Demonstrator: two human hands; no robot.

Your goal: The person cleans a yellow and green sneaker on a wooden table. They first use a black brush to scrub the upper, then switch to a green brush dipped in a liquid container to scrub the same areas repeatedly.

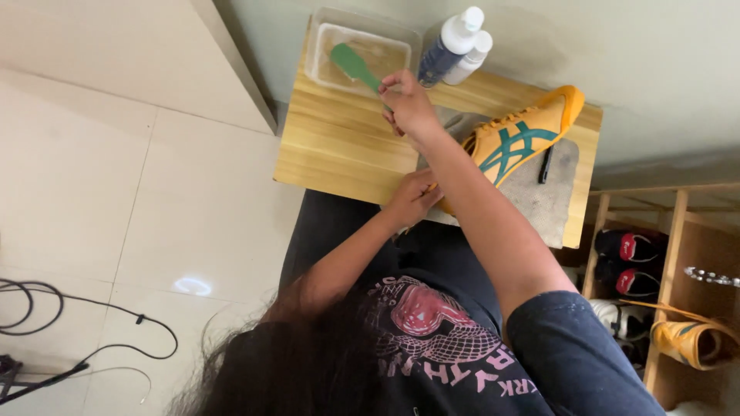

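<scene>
The wooden worktop (339, 146) fills the upper middle of the view, and on it, toward three o'clock from its centre, a grey mat (551, 192) carries a yellow sneaker with teal stripes (524, 139). The shoe's long axis runs from its toe at about two o'clock down to its heel at about eight o'clock, where the left hand (412, 199) closes around the heel end and steadies it; that grip is shut on the shoe. At eleven o'clock from the shoe a clear plastic tub (327, 35) of cloudy water sits at the far edge of the worktop, with two bottles (455, 42) just beside it at its three o'clock. The right hand (407, 104) is stretched out from the shoe toward the tub, its grip closed on the handle of a green brush (354, 65). The brush's long axis points to ten o'clock from the hand, its head over the water inside the tub. So the brush lies at about eleven o'clock from the shoe, well apart from it, and the right hand is the nearer to the tub while the left is nearest the shoe. A small dark pen-like thing (546, 166) rests on the mat beside the shoe.
</scene>
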